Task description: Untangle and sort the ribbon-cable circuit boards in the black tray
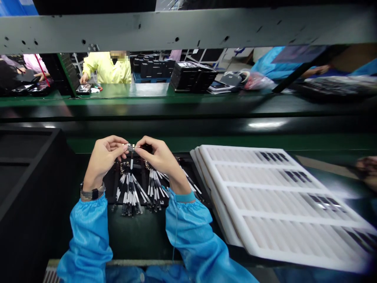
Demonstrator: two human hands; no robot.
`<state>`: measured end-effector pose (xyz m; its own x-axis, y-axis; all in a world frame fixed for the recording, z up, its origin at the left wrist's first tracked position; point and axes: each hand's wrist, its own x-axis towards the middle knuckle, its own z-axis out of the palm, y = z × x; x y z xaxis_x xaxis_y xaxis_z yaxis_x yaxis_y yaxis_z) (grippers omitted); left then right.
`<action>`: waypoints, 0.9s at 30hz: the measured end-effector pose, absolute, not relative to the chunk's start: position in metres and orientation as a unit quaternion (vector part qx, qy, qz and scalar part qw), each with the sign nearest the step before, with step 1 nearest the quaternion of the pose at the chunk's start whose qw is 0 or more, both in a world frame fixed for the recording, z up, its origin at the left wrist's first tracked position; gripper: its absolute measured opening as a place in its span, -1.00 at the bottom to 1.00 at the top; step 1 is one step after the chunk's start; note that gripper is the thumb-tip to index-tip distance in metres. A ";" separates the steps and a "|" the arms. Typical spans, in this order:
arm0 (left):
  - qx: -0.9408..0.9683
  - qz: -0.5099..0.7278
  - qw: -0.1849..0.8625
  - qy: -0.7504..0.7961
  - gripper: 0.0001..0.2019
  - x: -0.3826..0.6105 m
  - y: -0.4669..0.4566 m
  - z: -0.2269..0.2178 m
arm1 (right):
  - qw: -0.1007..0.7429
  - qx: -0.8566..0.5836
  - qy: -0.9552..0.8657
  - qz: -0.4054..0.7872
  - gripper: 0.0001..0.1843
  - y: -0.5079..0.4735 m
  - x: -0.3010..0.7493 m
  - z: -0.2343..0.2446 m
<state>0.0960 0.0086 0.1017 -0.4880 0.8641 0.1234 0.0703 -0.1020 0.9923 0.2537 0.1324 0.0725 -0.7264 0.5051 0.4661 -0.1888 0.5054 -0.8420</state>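
Note:
My left hand [103, 157] and my right hand [157, 156] meet at the fingertips over a black tray [113, 184]. Together they pinch one small metallic part [131, 147] with a thin white strip hanging below it. Under the hands lie several similar black-and-white flex strips [138, 190], fanned out on the tray. A watch sits on my left wrist. Both arms wear blue sleeves.
A stack of white slotted trays [265, 196] lies to the right, with a few dark parts in their right-hand slots. A black bin [26, 173] stands at the left. Beyond the green conveyor [188, 106], a person in yellow [107, 67] works by stacked black trays [188, 74].

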 end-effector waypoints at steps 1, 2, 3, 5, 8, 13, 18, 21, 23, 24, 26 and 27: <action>0.394 0.629 0.319 0.589 -0.66 0.096 0.009 0.102 | 0.353 -0.097 -0.789 0.494 -0.81 0.133 0.254 0.072; 0.393 0.630 0.323 0.587 -0.65 0.096 0.009 0.102 | 0.351 -0.095 -0.786 0.500 -0.80 0.134 0.254 0.072; 0.392 0.631 0.325 0.586 -0.65 0.096 0.009 0.102 | 0.349 -0.093 -0.785 0.504 -0.80 0.135 0.254 0.072; 0.391 0.632 0.325 0.585 -0.66 0.097 0.009 0.103 | 0.349 -0.092 -0.782 0.508 -0.79 0.136 0.254 0.071; 0.390 0.633 0.322 0.586 -0.68 0.098 0.009 0.103 | 0.347 -0.093 -0.778 0.515 -0.79 0.137 0.252 0.070; 0.391 0.633 0.326 0.584 -0.69 0.097 0.009 0.103 | 0.338 -0.090 -0.767 0.538 -0.72 0.138 0.250 0.067; 0.392 0.639 0.323 0.577 -0.71 0.096 0.010 0.102 | 0.334 -0.090 -0.745 0.570 -0.66 0.139 0.247 0.064; 0.393 0.638 0.310 0.585 -0.73 0.097 0.010 0.102 | 0.329 -0.092 -0.732 0.589 -0.61 0.139 0.245 0.062; 0.396 0.635 0.303 0.590 -0.73 0.096 0.011 0.101 | 0.323 -0.096 -0.726 0.600 -0.58 0.138 0.244 0.061; 0.398 0.633 0.301 0.593 -0.73 0.096 0.011 0.101 | 0.319 -0.096 -0.723 0.605 -0.57 0.138 0.244 0.061; 0.402 0.627 0.296 0.598 -0.74 0.095 0.011 0.100 | 0.314 -0.095 -0.719 0.613 -0.57 0.138 0.243 0.060; 0.403 0.625 0.292 0.601 -0.74 0.095 0.011 0.100 | 0.313 -0.092 -0.718 0.614 -0.59 0.138 0.243 0.060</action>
<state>0.0948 0.0110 0.1003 -0.5043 0.8499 0.1529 0.1193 -0.1067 0.9871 0.2431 0.1377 0.0600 -0.7872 0.5167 0.3367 -0.2524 0.2283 -0.9403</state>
